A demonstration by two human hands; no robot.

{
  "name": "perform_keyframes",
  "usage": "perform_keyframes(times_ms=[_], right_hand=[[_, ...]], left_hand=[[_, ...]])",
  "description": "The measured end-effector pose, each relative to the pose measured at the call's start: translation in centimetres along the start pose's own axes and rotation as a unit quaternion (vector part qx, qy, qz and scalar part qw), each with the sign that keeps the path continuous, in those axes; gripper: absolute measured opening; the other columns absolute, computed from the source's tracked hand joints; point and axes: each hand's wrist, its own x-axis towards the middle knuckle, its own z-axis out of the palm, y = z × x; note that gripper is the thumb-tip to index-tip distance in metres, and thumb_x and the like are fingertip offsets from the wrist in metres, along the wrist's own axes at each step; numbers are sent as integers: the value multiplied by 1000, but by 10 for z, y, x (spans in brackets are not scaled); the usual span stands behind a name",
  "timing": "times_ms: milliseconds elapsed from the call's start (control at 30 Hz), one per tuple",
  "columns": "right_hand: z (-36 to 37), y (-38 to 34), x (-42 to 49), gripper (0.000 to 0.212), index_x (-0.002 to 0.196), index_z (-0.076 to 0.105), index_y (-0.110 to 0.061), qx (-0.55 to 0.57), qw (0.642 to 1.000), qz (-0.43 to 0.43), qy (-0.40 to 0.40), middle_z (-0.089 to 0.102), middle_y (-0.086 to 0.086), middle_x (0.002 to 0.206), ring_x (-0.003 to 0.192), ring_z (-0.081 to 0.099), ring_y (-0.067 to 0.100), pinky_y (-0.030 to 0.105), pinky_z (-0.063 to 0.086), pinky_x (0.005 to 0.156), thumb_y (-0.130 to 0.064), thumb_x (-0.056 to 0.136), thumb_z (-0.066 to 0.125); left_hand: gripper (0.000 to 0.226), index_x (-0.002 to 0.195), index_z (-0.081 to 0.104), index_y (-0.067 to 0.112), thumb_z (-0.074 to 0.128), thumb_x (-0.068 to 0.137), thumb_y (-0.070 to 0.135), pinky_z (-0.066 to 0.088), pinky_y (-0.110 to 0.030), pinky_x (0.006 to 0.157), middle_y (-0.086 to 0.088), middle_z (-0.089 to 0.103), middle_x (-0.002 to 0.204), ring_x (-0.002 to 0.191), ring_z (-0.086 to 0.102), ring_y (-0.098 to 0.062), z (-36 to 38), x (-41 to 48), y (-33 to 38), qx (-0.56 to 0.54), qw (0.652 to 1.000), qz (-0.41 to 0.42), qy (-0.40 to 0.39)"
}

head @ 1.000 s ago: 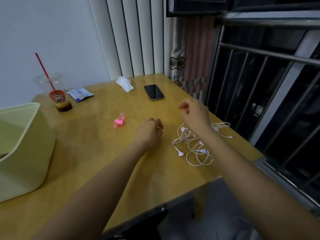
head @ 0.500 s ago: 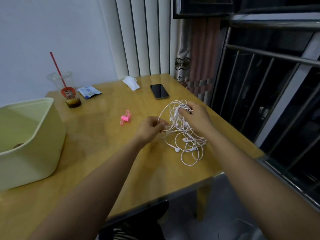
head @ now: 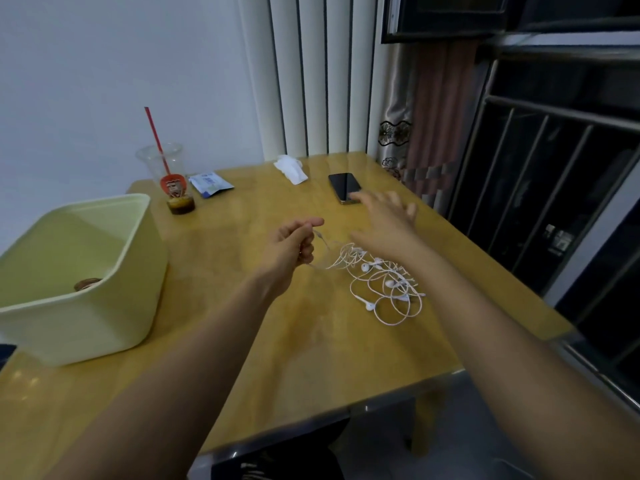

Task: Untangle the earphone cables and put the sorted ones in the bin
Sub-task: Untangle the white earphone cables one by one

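A tangle of white earphone cables (head: 384, 285) lies on the wooden table (head: 242, 209), right of centre. My left hand (head: 292, 245) pinches one strand of the tangle, and that strand runs from my fingers down to the heap. My right hand (head: 384, 221) hovers just above and behind the tangle with its fingers spread and blurred; it holds nothing. A pale green bin (head: 114, 303) stands at the table's left, with a small brown object on its floor.
A black phone (head: 343, 187) lies just beyond my right hand. Further back are a white tissue (head: 291, 168), a blue packet (head: 209, 181) and a plastic cup (head: 171, 181) with a red straw. The table's right edge runs beside a window with metal bars (head: 540, 202).
My right hand has let go of the raised tangle and spread open, and the cables have dropped back onto the table. My left hand keeps its strand. The pink clip is hidden now.
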Motion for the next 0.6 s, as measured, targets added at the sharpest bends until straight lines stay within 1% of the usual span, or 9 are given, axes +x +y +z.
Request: perform_keyframes(times_ms=[100, 167, 200, 267, 333, 400, 467, 533, 600], right_hand=[[10, -21, -4, 48, 136, 50, -32, 218, 967, -75, -112, 67, -10, 118, 116, 53, 10, 37, 24, 104, -29, 89, 62], [19, -18, -3, 22, 112, 64, -31, 186, 969, -62, -151, 72, -11, 84, 92, 60, 9, 40, 34, 101, -32, 90, 63], [21, -13, -1, 11, 99, 68, -29, 136, 979, -45, -147, 71, -9, 78, 87, 61, 11, 41, 36, 101, -34, 91, 62], [24, -2, 2, 21, 94, 72, -24, 44, 995, 6, -95, 71, -4, 84, 92, 62, 19, 39, 31, 97, -39, 95, 57], [22, 7, 3, 22, 102, 72, -24, 27, 998, 45, 40, 72, -2, 95, 100, 61, 22, 37, 28, 95, -37, 98, 55], [19, 13, 4, 20, 103, 73, -25, 24, 988, 58, 143, 72, -1, 97, 100, 60, 23, 38, 28, 96, -34, 99, 55], [18, 12, 5, 21, 104, 72, -25, -28, 996, 75, 49, 70, 2, 102, 104, 59, 25, 40, 28, 102, -34, 100, 53], [21, 8, 3, 20, 108, 71, -25, -73, 991, 92, -68, 68, 3, 112, 113, 56, 26, 43, 28, 110, -35, 99, 55], [23, 1, 1, 21, 115, 69, -27, -49, 995, 64, -57, 64, 3, 124, 122, 51, 26, 44, 28, 110, -30, 96, 60]], left_hand=[[23, 108, 66, 8, 44, 101, 8, 31, -19, 52, 2, 39, 65, 55, 33, -9, -4, -3, 6, 50, 998, 26, -9], [24, 104, 68, 10, 44, 100, 7, 31, -18, 51, 4, 41, 63, 55, 35, -7, -9, -7, 12, 77, 996, 46, 16], [24, 102, 68, 11, 44, 100, 6, 33, -17, 51, 5, 43, 63, 54, 37, -5, -12, -10, 15, 81, 994, 58, 46], [24, 102, 68, 11, 44, 99, 6, 38, -15, 51, 7, 49, 66, 53, 42, -2, -21, -13, 23, 75, 985, 76, 134], [23, 104, 66, 12, 44, 99, 7, 39, -17, 56, 6, 52, 72, 59, 43, -3, -34, -13, 30, 71, 967, 93, 227], [18, 102, 65, 15, 48, 97, 11, 42, -21, 63, 5, 56, 78, 66, 48, -6, -45, -14, 32, 121, 950, 112, 265], [12, 98, 67, 15, 56, 96, 19, 46, -21, 71, 4, 64, 86, 76, 57, -5, -50, -20, 31, 197, 951, 111, 212], [11, 94, 70, 16, 64, 93, 26, 46, -17, 67, 3, 66, 82, 72, 57, -2, -51, -27, 25, 264, 955, 66, 118], [11, 98, 73, 17, 68, 90, 25, 42, -19, 60, 4, 62, 76, 65, 52, -5, -53, -30, 15, 367, 929, 28, 47]])
